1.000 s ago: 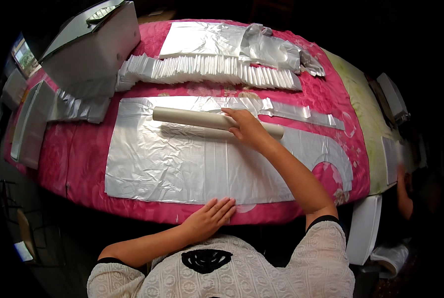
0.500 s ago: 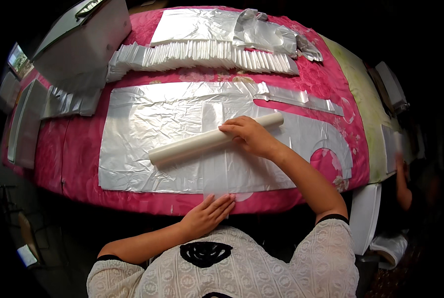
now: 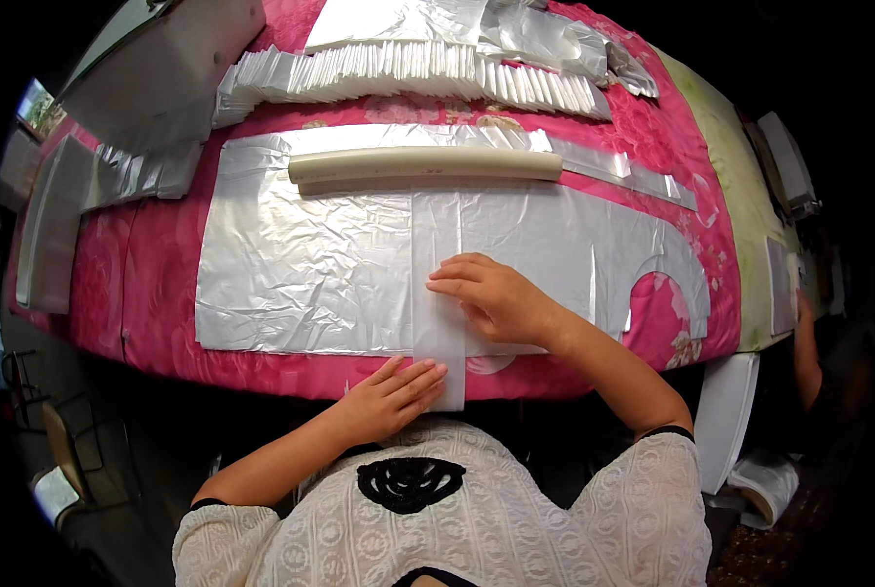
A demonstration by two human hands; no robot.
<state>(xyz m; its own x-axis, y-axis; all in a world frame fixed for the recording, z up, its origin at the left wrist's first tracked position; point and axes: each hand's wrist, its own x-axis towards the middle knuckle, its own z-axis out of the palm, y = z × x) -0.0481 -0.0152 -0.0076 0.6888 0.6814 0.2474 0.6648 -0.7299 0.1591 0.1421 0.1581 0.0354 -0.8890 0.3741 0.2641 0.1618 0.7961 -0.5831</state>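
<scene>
A large silvery-white plastic bag (image 3: pixel 300 254) lies flat and wrinkled on the table, its cut-out handle end to the right. Across its middle runs a narrow translucent plastic strip (image 3: pixel 437 235), whose near end overhangs the bag's near edge. My left hand (image 3: pixel 389 399) rests on that near end, fingers stretched out flat. Over the strip, farther up, is my right hand (image 3: pixel 496 301), empty, with thumb and fingers apart and slightly curved; whether it touches the strip I cannot tell. A cream-coloured tube (image 3: pixel 423 166) lies crosswise on the far part of the bag, beyond both hands.
A pink flowered cloth (image 3: pixel 163 293) covers the table. Behind the bag stretches a long row of folded white packets (image 3: pixel 408 73), with more silvery bags (image 3: pixel 389 22) beyond. White boxes (image 3: pixel 163 83) stand at the left. Another person's arm (image 3: pixel 806 352) shows at the far right.
My right hand has let go of the tube and come nearer to me. The tube has moved away from me, from slanted to nearly level. My left hand stays on the strip's near end.
</scene>
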